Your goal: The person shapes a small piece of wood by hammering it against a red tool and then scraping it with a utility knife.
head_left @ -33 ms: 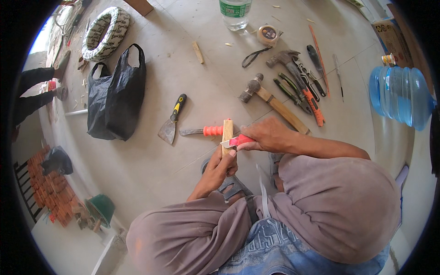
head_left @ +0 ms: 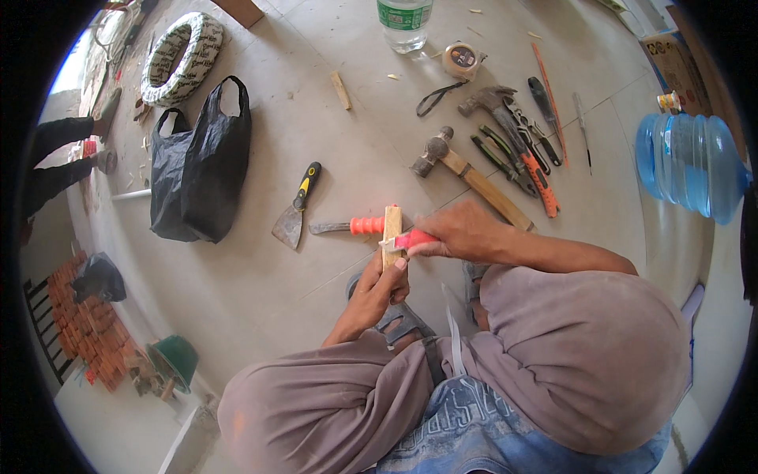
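Note:
My left hand (head_left: 380, 288) is closed round the lower end of a short wooden strip (head_left: 392, 221), which stands up from my fist. My right hand (head_left: 458, 231) grips a red-handled utility knife (head_left: 414, 239), its blade laid across the strip just above my left thumb. Behind the strip, on the floor, lies a chisel-like tool (head_left: 367, 226) with an orange ribbed grip; the strip hides part of it. A scraper (head_left: 298, 207) with a black and yellow handle rests to its left. Beyond my right hand is a ball-peen hammer (head_left: 474, 178) with a wooden handle.
A claw hammer (head_left: 521, 138), pliers (head_left: 503, 166), a screwdriver (head_left: 545, 99) and a tape measure (head_left: 462, 61) lie far right. A black plastic bag (head_left: 201, 170) stands left, near a wrapped ring (head_left: 181, 59). A large blue water bottle (head_left: 687, 166) lies right. Another person's legs (head_left: 67, 158) show far left.
The knife blade has shifted very slightly on the wooden strip, with a small movement of my right hand. My left hand and the floor tools stay where they were.

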The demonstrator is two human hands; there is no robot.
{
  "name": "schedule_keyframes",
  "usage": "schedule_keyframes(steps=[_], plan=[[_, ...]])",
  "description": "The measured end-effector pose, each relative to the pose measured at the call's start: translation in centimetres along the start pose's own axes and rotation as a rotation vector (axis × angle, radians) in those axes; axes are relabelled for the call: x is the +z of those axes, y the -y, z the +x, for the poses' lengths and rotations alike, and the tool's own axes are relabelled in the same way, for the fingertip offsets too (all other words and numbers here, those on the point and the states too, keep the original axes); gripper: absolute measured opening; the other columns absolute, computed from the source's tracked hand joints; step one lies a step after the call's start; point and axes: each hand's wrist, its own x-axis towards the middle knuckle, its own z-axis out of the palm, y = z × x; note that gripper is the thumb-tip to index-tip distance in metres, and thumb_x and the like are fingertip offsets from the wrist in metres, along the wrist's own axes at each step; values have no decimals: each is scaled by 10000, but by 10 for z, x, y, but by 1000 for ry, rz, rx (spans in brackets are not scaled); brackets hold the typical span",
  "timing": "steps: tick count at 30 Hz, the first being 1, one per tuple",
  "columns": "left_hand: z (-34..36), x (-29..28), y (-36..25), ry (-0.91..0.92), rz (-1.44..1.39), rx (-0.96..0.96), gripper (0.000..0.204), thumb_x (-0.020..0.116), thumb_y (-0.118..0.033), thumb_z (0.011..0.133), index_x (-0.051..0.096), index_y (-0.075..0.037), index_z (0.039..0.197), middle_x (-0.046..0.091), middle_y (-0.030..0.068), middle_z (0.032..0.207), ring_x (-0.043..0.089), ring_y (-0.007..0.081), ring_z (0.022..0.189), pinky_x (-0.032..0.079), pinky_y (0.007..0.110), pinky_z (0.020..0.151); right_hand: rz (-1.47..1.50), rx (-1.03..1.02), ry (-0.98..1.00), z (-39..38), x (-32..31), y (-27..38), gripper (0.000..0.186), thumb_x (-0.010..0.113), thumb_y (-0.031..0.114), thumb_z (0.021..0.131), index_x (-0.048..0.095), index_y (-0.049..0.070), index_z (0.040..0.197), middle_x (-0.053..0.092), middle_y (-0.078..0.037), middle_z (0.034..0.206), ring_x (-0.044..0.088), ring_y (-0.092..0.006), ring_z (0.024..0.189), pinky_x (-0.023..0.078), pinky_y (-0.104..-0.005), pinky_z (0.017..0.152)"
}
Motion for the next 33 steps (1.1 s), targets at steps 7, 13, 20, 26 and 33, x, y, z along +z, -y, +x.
schedule_keyframes(steps=[7,13,20,26,33], plan=[[-2,1,-2,30,-4,3,174,465,-236,1015,428,-69,1047,319,-34,703,286,75,554,287,242,504,-67,8,20,7,-8,-19,531,496,600,901,532,76,825,553,-146,649,590,-359,629,447,-451,574],[-19,9,-17,68,131,-71,224,504,-275,995,438,-64,1029,324,-30,710,305,78,568,302,241,515,-200,104,-95,6,-11,-58,393,446,494,965,625,144,987,661,-147,815,645,-338,786,492,-452,673],[-29,-12,2,59,-173,-110,245,521,-305,983,438,-75,995,316,-31,691,310,84,579,319,241,533,184,419,-386,-29,-122,-91,351,510,351,963,652,155,1218,705,-144,1010,678,-246,863,512,-344,773],[-13,-3,-1,74,-176,-79,217,526,-282,970,461,-85,1034,315,-39,688,281,81,573,268,246,532,-108,93,15,-12,-30,8,431,530,527,920,603,104,874,629,-145,677,649,-310,689,505,-441,619],[-31,13,-9,115,70,-101,256,545,-306,959,455,-80,1041,326,-33,699,300,84,584,281,256,535,-7,306,-19,10,-14,-59,468,471,560,933,656,203,1173,632,-160,716,640,-366,761,497,-444,669]])
